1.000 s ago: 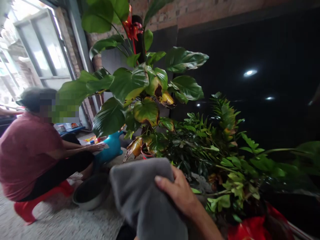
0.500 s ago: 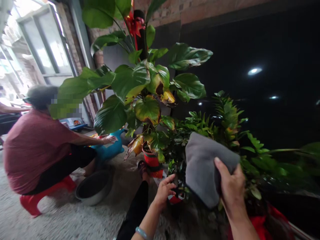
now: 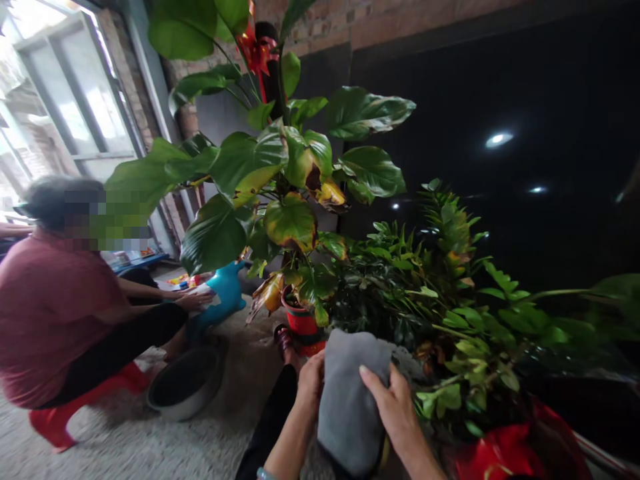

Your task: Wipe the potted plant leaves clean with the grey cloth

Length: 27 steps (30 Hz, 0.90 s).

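Observation:
A folded grey cloth [image 3: 350, 407] hangs in front of me, low in the middle of the head view. My right hand [image 3: 395, 407] grips its right side, the thumb lying across the front. At the cloth's left edge is my left hand [image 3: 311, 380], its fingers curled against the cloth and partly hidden behind it. Just beyond the hands, a red pot [image 3: 303, 321] holds a tall plant with large leaves [image 3: 293, 220], some yellowed and brown at the edges.
On the left, a person [image 3: 65, 293] sits on a red stool [image 3: 55, 420], hands at a blue object [image 3: 225, 293]. A grey basin [image 3: 173, 400] stands on the concrete floor. More green plants [image 3: 395, 267] and red wrapping [image 3: 505, 453] fill the right, before a dark wall panel.
My right hand has brought the grey cloth left and down. My left hand, free and half open before, has met the cloth's edge. The seated person has pulled their arms back slightly.

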Tool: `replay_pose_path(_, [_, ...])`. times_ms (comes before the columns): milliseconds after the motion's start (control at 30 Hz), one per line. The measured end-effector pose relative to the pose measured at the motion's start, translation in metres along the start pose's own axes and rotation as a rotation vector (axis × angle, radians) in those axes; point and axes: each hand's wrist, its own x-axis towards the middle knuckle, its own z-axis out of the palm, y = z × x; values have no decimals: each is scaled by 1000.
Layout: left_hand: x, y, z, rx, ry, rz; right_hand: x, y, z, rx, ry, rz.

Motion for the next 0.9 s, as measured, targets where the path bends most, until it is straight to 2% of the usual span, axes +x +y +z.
replay_pose_path(67, [-20, 8, 13, -76, 14, 7, 11, -6, -6, 32, 106, -49])
replay_pose_path(133, [-44, 16, 28, -120, -119, 30, 18, -10, -9, 78, 178, -69])
replay_pose_path(233, [-74, 21, 46, -111, -372, 2, 14, -9, -7, 101, 168, -53])
replay_pose_path(300, [-87, 17, 52, -78, -433, -68, 6, -5, -5, 56, 119, -49])
replay_pose_path(400, [-93, 8, 54, -35, -396, -160, -3, 1, -8, -18, 62, -122])
replay_pose_path(500, [-92, 1, 55, -20, -320, -199, -10, 6, -22, -77, 8, -177])
replay_pose_path(567, [-89, 0, 56, 3, -331, -197, -14, 10, -40, -129, -61, -141])
replay_pose_path(633, [-84, 2, 56, 43, -400, -199, -17, 13, -65, -160, -128, -63])
replay_pose_path(667, [-82, 3, 56, 57, -433, -198, -16, 13, -80, -150, -100, -5])
replay_pose_path(700, [-78, 5, 54, 66, -452, -196, -13, 11, -97, -109, -13, 56])
replay_pose_path(767, [-72, 7, 51, 70, -446, -181, 1, 3, -131, 58, 292, 134])
replay_pose_path(833, [-67, 8, 49, 71, -420, -160, 24, -11, -160, 239, 626, 86])
replay_pose_path(900, [-65, 8, 49, 82, -425, -151, 52, -23, -175, 297, 785, -16])
